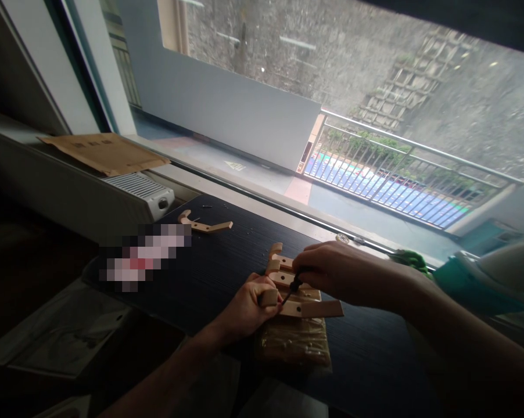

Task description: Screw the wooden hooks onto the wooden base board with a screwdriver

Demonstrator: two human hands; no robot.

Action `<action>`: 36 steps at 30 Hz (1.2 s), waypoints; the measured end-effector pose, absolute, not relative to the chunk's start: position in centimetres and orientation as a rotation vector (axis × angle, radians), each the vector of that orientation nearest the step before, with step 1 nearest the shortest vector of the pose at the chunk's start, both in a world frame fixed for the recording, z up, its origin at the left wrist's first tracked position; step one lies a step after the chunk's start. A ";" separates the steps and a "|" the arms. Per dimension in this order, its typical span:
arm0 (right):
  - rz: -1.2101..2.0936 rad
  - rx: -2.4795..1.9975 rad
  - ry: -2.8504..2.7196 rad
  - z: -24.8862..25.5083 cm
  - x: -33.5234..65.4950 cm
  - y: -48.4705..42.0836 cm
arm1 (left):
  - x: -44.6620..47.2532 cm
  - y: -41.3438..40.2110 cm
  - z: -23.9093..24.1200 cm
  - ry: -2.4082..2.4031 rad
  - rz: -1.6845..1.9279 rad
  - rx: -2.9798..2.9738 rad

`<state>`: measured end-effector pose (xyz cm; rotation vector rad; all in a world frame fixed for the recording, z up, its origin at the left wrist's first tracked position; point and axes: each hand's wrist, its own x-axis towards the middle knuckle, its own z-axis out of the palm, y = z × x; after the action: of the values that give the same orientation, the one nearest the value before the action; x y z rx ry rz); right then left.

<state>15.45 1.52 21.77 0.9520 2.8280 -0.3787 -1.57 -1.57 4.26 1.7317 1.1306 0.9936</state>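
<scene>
- Nearest on the dark table [227, 261]: a brown block [294, 345] wrapped in shiny clear tape.
- Resting across the block, the near wooden hook [320, 309], curved end to the left, straight arm jutting past the right side.
- Wrapped around that curved end, the left hand [255, 305], fingers curled tight, tips close to the tool's point.
- Folded firmly around the handle of a black screwdriver [295, 283], the right hand [327, 267]; shaft slanting down to the near wooden hook, contact at the tip too small to tell.
- Just beyond, side by side, two more wooden hooks [283, 278], partly behind the right hand.
- Farther off at left, a separate wooden hook [210, 227]; beyond it, a small metal bit [207, 206].
- Past the table, a brown envelope [114, 154] on a radiator [133, 188].
- Outside the window, a metal railing [412, 149].
</scene>
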 end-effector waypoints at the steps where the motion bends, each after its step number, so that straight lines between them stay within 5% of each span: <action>1: -0.374 0.952 2.830 21.7 15.3 1.5 | -1.6 -1.6 4.2 1.132 0.993 1.724; 36: -0.366 1.234 2.760 20.9 15.3 0.7 | -2.4 -2.2 4.5 1.147 0.957 1.660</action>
<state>15.32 0.71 20.91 1.2344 2.7603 -0.3663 -2.36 -2.17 4.46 1.6600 1.1474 0.9567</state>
